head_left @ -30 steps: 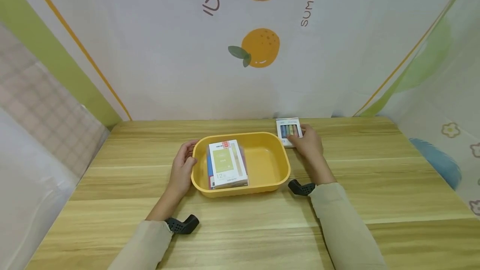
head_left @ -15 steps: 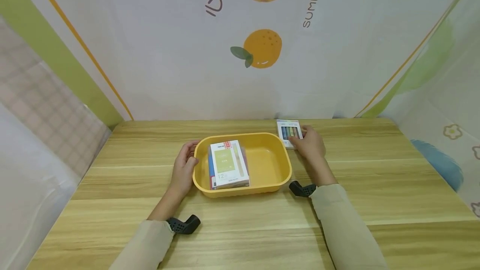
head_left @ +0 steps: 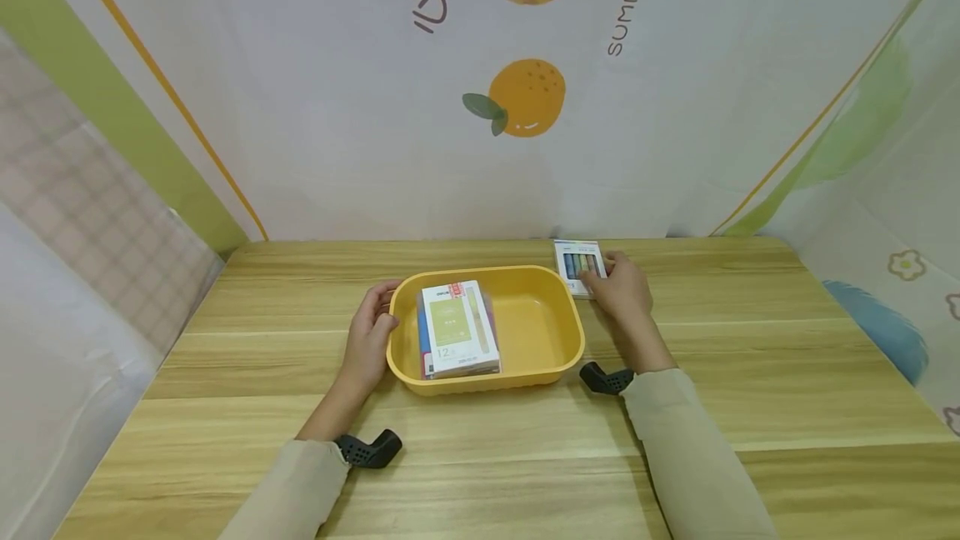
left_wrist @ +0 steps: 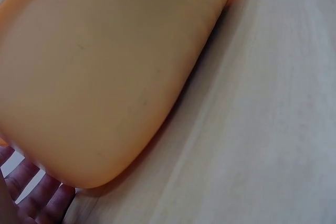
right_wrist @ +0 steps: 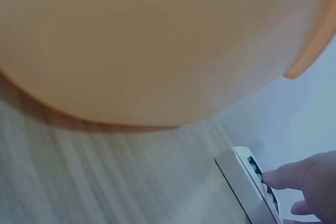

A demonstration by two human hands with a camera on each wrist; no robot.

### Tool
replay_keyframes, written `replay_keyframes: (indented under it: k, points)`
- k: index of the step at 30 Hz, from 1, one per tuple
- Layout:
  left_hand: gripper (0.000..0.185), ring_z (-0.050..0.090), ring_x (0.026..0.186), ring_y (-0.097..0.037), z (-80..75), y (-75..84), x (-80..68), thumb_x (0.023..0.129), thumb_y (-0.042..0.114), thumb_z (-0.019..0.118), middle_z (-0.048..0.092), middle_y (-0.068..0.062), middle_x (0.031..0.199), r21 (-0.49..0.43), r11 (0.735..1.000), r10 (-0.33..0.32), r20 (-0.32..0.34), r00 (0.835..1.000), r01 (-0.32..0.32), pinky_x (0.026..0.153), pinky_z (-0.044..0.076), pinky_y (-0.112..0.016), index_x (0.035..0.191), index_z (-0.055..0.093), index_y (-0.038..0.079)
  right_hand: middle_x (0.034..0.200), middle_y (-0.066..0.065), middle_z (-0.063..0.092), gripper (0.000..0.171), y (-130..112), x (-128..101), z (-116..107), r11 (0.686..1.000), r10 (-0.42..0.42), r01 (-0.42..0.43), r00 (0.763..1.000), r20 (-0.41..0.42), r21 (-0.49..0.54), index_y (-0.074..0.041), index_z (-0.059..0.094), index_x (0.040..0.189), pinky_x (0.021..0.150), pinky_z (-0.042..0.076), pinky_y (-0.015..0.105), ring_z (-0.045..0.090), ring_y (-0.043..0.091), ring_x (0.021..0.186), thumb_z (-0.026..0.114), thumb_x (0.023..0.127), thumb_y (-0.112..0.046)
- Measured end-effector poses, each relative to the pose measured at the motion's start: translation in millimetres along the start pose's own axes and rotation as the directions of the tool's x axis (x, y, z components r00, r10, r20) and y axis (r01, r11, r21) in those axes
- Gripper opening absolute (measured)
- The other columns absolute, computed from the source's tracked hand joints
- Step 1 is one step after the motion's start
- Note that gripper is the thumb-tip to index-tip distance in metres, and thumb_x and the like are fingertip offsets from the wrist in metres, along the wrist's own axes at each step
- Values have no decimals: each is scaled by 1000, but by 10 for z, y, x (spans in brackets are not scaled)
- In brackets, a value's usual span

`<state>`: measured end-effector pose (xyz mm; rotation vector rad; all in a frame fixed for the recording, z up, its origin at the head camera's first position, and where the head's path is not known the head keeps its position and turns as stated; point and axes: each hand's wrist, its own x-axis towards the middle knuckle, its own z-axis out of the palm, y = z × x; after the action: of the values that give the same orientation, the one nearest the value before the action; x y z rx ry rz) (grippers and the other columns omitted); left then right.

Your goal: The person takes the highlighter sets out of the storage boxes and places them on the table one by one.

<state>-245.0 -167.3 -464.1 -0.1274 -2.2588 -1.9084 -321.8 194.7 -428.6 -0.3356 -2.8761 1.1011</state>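
A yellow tray (head_left: 536, 273) sits mid-table with a white box with a green label (head_left: 456, 328) in its left half. My left hand (head_left: 369, 333) grips the tray's left rim, thumb over the edge; in the left wrist view the tray wall (left_wrist: 105, 77) fills the frame and my fingers (left_wrist: 37, 203) show below it. A small box of coloured pens (head_left: 576, 260) lies flat behind the tray's right corner. My right hand (head_left: 622, 286) holds that box at its right near corner with curled fingers. In the right wrist view a fingertip (right_wrist: 283, 176) lies on the pen box (right_wrist: 242, 182).
The wooden table (head_left: 750, 357) is walled by printed cloth at the back (head_left: 525, 98) and both sides. Black wrist mounts (head_left: 367, 448) sit at both cuffs. The tray's right half (head_left: 528, 327) holds nothing.
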Motion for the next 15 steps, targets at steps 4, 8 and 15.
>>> replay_keyframes:
  k: [4,8,15]
  points:
    - [52,53,113,-23,4,-2,3,91,1,37,57,-20,134,-4,1000,-2,-3,1000,2,88,46,-14,142,47,1,143,21,59,70,-3,-8,-7,1000,-1,1,1000,-1,-4,-1,42,151,104,47,53,58,39,128,60,94,-37]
    - [51,54,112,-23,11,3,2,91,0,37,57,-21,132,-9,1000,0,-4,1000,-1,87,47,-15,141,48,0,139,23,61,68,-29,-22,-30,1000,2,-2,1000,8,10,-1,44,149,101,48,50,59,38,124,60,95,-39]
    - [51,54,112,-21,12,11,-3,91,0,37,57,-22,131,-8,1000,5,-7,1000,-5,88,47,-14,141,47,0,139,25,59,68,-72,-44,-107,1000,-8,9,1000,22,-20,-1,45,148,104,46,54,56,40,127,58,97,-43]
